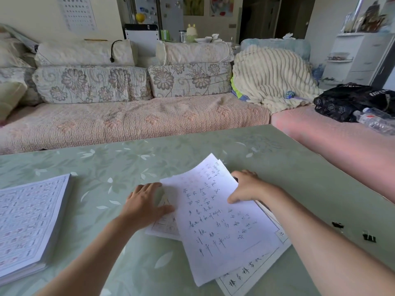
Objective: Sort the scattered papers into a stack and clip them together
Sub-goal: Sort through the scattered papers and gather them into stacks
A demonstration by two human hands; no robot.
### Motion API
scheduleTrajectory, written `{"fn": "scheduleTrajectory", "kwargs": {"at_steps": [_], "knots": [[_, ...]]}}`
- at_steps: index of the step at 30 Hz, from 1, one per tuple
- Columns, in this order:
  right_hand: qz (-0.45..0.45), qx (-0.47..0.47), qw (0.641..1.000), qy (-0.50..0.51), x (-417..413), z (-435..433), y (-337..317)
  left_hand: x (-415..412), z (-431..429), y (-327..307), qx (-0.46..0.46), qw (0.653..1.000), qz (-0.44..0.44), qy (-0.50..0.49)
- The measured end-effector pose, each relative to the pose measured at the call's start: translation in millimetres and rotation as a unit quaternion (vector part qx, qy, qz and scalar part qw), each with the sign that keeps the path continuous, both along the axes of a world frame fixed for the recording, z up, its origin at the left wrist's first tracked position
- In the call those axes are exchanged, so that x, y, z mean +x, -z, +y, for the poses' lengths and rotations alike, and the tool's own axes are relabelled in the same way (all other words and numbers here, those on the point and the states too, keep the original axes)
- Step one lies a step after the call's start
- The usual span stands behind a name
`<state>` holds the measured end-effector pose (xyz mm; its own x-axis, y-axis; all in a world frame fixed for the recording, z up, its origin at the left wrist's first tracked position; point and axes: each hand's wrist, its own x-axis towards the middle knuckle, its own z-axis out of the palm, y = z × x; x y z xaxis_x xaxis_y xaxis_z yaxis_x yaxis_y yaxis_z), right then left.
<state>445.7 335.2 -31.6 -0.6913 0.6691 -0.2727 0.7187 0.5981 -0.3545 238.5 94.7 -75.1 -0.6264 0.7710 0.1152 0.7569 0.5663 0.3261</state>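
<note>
A loose pile of handwritten papers [220, 227] lies fanned and askew on the pale green, leaf-patterned tabletop [128, 163], near its front edge and between the two hands. The top sheet is slanted over framed sheets whose corners poke out below and to the right. The left hand [147, 204] lies flat, fingers straight and thumb spread, pressing on the lower sheets at the pile's left edge. The right hand [248, 186] is at the pile's right edge, thumb on the top sheet and fingers curled over the margin, pinching it. A small dark thing shows by its fingertips, too hidden to identify. Two black binder clips [337, 224] sit on the tabletop to the right, well apart from the pile. At the far left rests a thick, squared stack of printed sheets [30, 218]. Behind the tabletop stands a floral sofa [94, 84] bearing a cream ribbed blanket [271, 75].
</note>
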Motion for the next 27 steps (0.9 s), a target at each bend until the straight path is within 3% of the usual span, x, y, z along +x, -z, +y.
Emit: {"fn": "scheduleTrajectory", "kwargs": {"at_steps": [3,8,13,19,25,27], "knots": [[0.005,-0.04,0.999,0.036,-4,0,-2,1,1,5,0.018,1.0,0.014,-0.013],[-0.04,0.024,0.998,0.036,-7,-6,2,9,0,6,-0.013,1.0,0.021,-0.004],[-0.018,0.006,0.999,0.041,-3,-7,0,16,-19,0,-0.071,0.995,-0.055,0.053],[-0.032,-0.003,0.998,0.054,0,-7,-4,17,-17,4,0.023,0.997,-0.072,0.003],[0.112,-0.111,0.982,0.108,12,5,3,18,-8,9,0.041,0.996,-0.066,-0.035],[0.167,-0.142,0.968,0.124,17,7,2,23,-3,8,0.101,0.989,-0.093,-0.059]]}}
